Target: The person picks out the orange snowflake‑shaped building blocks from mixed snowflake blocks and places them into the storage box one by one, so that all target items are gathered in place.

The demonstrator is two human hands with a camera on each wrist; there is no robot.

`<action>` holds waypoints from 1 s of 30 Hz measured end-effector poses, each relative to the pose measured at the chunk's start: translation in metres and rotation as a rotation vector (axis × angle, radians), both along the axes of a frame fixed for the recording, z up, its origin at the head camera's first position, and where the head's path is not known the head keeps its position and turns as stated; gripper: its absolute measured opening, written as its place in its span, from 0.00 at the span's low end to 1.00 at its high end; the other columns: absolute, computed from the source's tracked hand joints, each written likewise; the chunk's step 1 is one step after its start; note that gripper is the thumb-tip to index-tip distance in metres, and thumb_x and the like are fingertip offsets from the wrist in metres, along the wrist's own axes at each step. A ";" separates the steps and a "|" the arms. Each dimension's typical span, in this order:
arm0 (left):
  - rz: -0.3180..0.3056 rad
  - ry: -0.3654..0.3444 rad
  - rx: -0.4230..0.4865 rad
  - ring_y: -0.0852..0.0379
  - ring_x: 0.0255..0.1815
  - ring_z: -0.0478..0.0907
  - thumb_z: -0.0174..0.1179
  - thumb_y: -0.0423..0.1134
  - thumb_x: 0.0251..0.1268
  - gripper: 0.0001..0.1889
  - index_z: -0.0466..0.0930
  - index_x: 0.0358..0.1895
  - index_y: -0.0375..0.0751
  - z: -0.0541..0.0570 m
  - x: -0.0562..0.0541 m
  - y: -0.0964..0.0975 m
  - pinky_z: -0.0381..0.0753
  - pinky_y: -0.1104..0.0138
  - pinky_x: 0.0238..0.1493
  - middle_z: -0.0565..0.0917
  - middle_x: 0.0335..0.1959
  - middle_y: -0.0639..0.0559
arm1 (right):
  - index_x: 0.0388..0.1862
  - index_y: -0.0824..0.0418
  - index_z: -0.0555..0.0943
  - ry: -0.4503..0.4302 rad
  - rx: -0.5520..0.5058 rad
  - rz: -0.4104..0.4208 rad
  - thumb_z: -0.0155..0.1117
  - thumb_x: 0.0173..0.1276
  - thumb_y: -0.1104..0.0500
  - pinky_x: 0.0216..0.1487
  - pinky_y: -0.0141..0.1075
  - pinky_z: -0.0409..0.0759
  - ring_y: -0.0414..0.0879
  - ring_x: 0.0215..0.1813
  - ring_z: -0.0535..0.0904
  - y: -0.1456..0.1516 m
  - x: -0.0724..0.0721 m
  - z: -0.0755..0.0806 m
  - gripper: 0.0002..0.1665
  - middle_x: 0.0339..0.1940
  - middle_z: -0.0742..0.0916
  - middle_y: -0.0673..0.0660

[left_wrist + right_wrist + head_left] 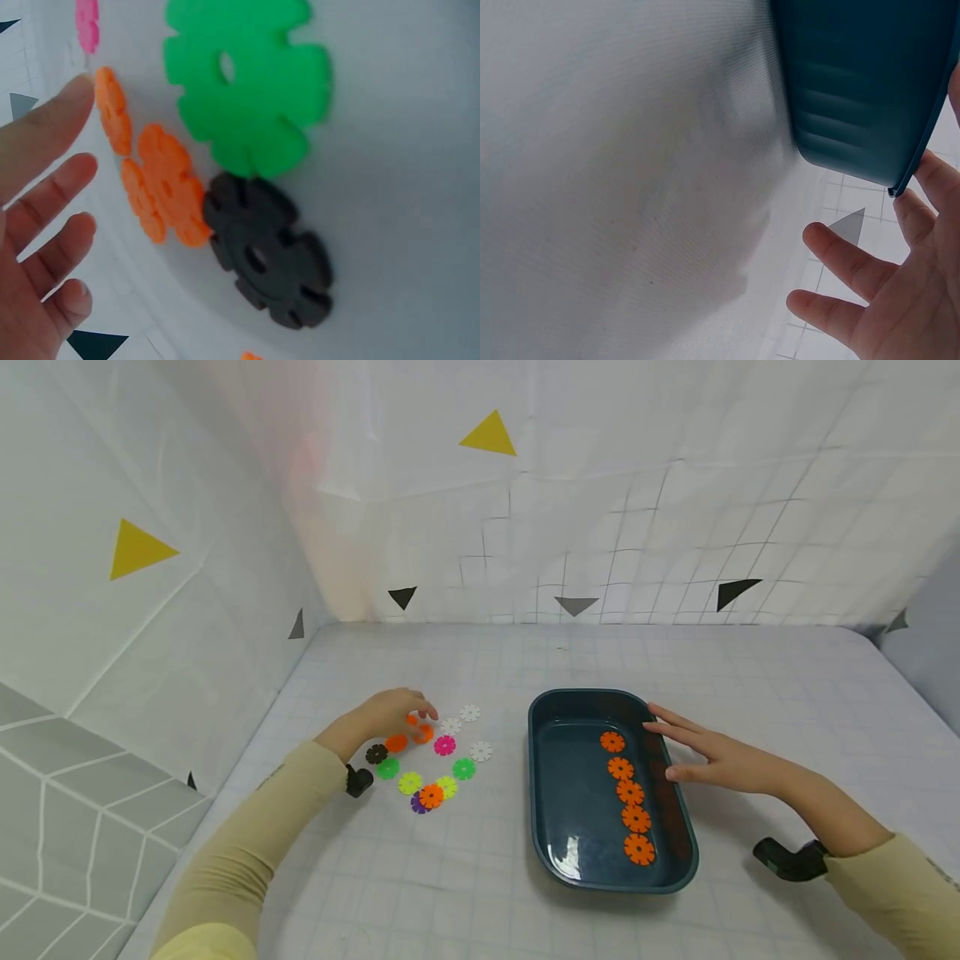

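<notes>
Left arm (247,827) reaches forward from lower left, sleeved to near the wrist; left hand (386,714) back up, digits bent downward, loose; left wrist view: top digit (45,135) stretched out, other three lightly bent with gaps between; right arm (877,893) enters from lower right, some forearm bare above the hand; right hand (716,760) reaches leftward, fingers nearly straight, thumb (688,772) held apart; right wrist view: fingers (851,262) spread, slight bend.
</notes>
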State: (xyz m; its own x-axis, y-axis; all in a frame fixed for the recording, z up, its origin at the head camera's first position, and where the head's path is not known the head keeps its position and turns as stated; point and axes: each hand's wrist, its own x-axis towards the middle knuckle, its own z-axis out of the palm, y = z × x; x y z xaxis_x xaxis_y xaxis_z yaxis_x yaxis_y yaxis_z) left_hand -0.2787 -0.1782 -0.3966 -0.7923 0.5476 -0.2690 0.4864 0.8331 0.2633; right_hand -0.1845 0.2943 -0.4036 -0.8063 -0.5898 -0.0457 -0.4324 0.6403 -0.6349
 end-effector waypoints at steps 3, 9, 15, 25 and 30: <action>0.009 -0.010 -0.010 0.55 0.48 0.71 0.66 0.42 0.53 0.15 0.80 0.46 0.52 -0.004 -0.001 -0.003 0.71 0.59 0.54 0.77 0.42 0.57 | 0.70 0.57 0.59 0.002 0.001 -0.001 0.61 0.63 0.53 0.55 0.70 0.55 0.68 0.69 0.49 0.000 0.000 -0.001 0.38 0.74 0.50 0.61; 0.017 -0.015 -0.013 0.54 0.44 0.71 0.67 0.43 0.52 0.13 0.80 0.41 0.49 -0.009 -0.002 -0.005 0.71 0.61 0.53 0.76 0.39 0.54 | 0.70 0.58 0.59 0.005 0.005 -0.005 0.61 0.62 0.53 0.55 0.70 0.55 0.69 0.69 0.50 0.000 0.000 -0.001 0.39 0.74 0.50 0.62; 0.050 -0.067 0.020 0.55 0.43 0.71 0.66 0.40 0.53 0.13 0.77 0.42 0.48 -0.011 -0.003 -0.004 0.72 0.61 0.53 0.76 0.39 0.55 | 0.69 0.58 0.59 -0.004 0.000 -0.007 0.61 0.63 0.53 0.55 0.70 0.55 0.69 0.69 0.49 -0.001 -0.001 -0.001 0.39 0.74 0.50 0.62; 0.092 -0.156 0.098 0.55 0.38 0.74 0.64 0.38 0.55 0.12 0.74 0.42 0.53 -0.012 -0.001 -0.005 0.75 0.62 0.46 0.79 0.38 0.53 | 0.69 0.59 0.59 -0.007 0.001 -0.009 0.61 0.63 0.52 0.55 0.70 0.55 0.69 0.69 0.50 0.000 -0.001 -0.002 0.39 0.74 0.51 0.63; 0.116 -0.211 0.174 0.54 0.41 0.74 0.64 0.38 0.56 0.11 0.75 0.41 0.55 -0.014 -0.001 -0.006 0.76 0.61 0.45 0.80 0.40 0.52 | 0.69 0.59 0.59 -0.006 0.002 -0.012 0.61 0.63 0.52 0.54 0.69 0.58 0.70 0.68 0.52 0.000 -0.001 -0.002 0.38 0.74 0.51 0.63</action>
State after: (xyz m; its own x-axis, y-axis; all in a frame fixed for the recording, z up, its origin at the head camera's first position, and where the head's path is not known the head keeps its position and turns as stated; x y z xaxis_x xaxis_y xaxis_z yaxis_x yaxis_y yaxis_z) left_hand -0.2796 -0.1839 -0.4101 -0.7890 0.5089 -0.3441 0.3100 0.8134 0.4922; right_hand -0.1852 0.2945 -0.4057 -0.8128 -0.5803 -0.0511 -0.4214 0.6463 -0.6362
